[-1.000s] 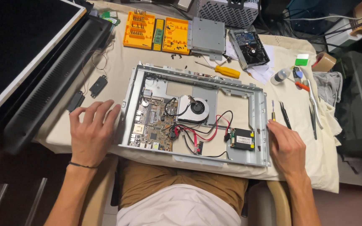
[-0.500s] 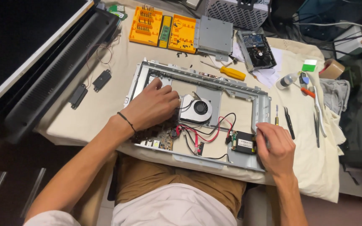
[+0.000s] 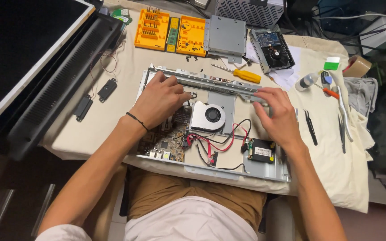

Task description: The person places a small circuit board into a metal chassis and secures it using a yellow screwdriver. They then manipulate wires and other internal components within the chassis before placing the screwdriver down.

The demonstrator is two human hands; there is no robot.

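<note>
Metal chassis (image 3: 211, 172) open at tabletop (image 3: 99, 129) centre, near edge over lap; circuit board (image 3: 166, 140), cooling fan (image 3: 207, 117), red and black wires (image 3: 215, 143) inside. Left hand (image 3: 159, 100) loosely curled, fingertips on top rail at 11 o'clock. Right hand (image 3: 280, 114) flat, released, on rail at 1 o'clock. Yellow screwdriver (image 3: 240, 74) at 12, tweezers (image 3: 311, 127) at 3

Large dark screen panel (image 3: 18, 53) with a pale frame leans at far left, blank. White label (image 3: 261, 152) on the small black module, lower right inside the metal chassis. White label patch (image 3: 262, 38) on the hard drive at top. Small green-and-white packet (image 3: 332, 63) at upper right on the cloth.
</note>
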